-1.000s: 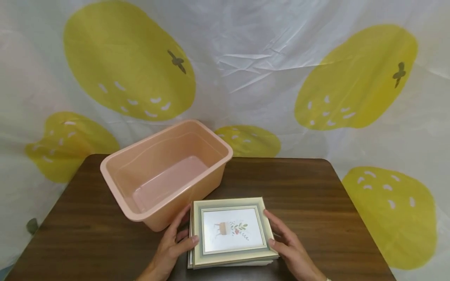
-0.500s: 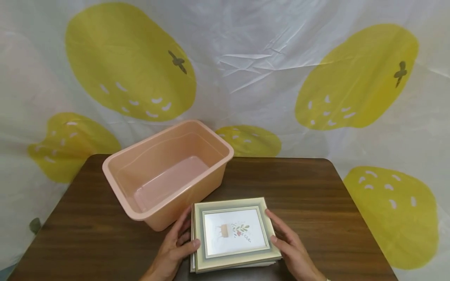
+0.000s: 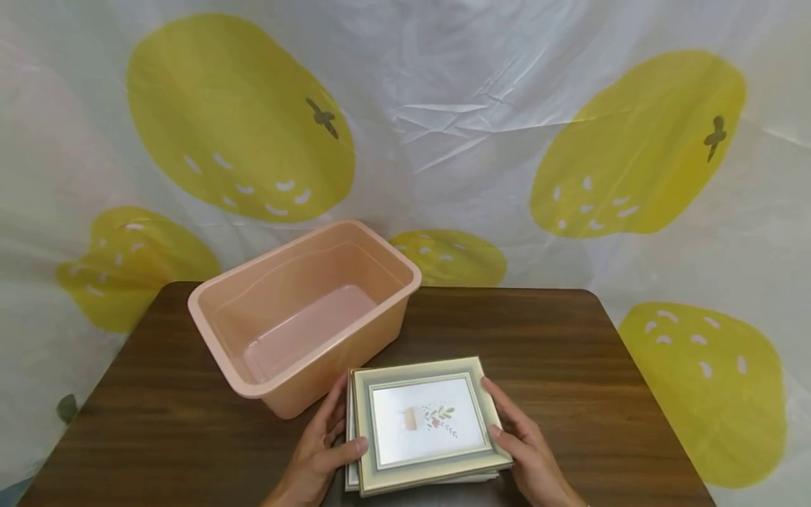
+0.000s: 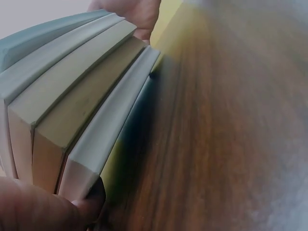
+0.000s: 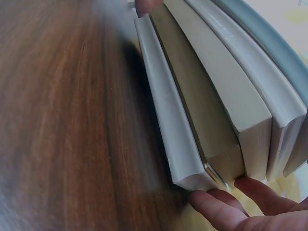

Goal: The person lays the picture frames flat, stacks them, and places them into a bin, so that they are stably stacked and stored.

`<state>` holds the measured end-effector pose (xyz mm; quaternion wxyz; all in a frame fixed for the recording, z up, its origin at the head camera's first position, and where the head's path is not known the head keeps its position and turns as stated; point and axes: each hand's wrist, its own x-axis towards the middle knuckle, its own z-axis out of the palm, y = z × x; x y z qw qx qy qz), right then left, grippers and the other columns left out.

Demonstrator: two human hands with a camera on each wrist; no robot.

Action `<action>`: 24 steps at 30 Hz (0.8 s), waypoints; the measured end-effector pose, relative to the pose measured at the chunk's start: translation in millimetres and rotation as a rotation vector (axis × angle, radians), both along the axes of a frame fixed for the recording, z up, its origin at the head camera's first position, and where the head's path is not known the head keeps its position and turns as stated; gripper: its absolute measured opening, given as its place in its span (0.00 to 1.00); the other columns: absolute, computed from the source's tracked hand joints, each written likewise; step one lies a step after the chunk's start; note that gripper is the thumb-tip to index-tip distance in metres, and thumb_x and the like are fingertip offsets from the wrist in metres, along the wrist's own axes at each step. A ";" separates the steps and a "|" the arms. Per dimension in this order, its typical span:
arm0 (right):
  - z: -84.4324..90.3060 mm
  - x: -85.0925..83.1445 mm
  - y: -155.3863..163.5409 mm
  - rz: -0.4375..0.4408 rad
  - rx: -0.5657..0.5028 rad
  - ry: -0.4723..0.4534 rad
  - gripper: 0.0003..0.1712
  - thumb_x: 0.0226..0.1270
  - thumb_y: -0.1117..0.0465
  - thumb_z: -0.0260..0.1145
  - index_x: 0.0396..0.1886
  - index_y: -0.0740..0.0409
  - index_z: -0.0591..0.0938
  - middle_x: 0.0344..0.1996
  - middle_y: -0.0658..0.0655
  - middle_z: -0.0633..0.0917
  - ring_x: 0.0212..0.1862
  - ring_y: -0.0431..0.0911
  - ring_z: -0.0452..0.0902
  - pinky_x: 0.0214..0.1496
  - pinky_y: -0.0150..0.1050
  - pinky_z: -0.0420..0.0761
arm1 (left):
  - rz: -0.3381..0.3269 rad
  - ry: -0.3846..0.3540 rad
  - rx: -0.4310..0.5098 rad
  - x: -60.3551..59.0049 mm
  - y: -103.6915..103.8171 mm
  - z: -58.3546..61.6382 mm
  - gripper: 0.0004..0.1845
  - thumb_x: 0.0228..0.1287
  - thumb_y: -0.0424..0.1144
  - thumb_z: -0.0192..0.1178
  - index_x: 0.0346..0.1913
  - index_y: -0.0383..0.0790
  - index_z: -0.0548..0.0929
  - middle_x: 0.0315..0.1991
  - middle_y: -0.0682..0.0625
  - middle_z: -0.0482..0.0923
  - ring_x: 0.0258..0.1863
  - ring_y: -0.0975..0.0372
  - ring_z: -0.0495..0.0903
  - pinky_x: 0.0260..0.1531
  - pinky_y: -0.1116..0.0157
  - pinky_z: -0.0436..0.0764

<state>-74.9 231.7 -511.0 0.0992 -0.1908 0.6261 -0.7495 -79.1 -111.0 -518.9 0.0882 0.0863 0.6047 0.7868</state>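
Several picture frames lie in a flat stack near the front edge in the head view. On top is a cream and grey-green picture frame around a print of a plant in a pot, skewed slightly over those below. My left hand grips the stack's left side, its thumb over the top frame's border. My right hand holds the right side, thumb at the top frame's edge. Both wrist views show the layered edges of white, tan and pale blue frames, with fingertips at the lowest ones in the right wrist view.
A pink plastic bin stands on the dark wooden table, just behind and left of the stack, with nothing inside. Behind the table hangs a white curtain printed with yellow fruit.
The top picture frame has shifted slightly right and towards me, with the left hand moving along. The right hand has barely moved. The head view has tilted a little.
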 end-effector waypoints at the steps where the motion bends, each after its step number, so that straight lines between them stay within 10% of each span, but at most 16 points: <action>1: -0.1 0.4 0.1 -0.003 0.001 -0.002 0.36 0.83 0.71 0.44 0.87 0.54 0.53 0.73 0.42 0.77 0.58 0.43 0.83 0.54 0.40 0.87 | -0.003 -0.004 0.005 0.1 -0.2 -0.5 0.56 0.61 0.32 0.72 0.87 0.44 0.48 0.78 0.29 0.59 0.67 0.50 0.69 0.61 0.60 0.78; 24: 26.7 7.1 8.8 0.091 -0.104 0.009 0.38 0.82 0.70 0.33 0.88 0.48 0.50 0.79 0.41 0.67 0.66 0.43 0.78 0.59 0.42 0.86 | -0.016 -0.073 0.056 15.1 3.0 45.8 0.53 0.61 0.29 0.69 0.85 0.56 0.54 0.65 0.30 0.67 0.59 0.49 0.75 0.52 0.53 0.84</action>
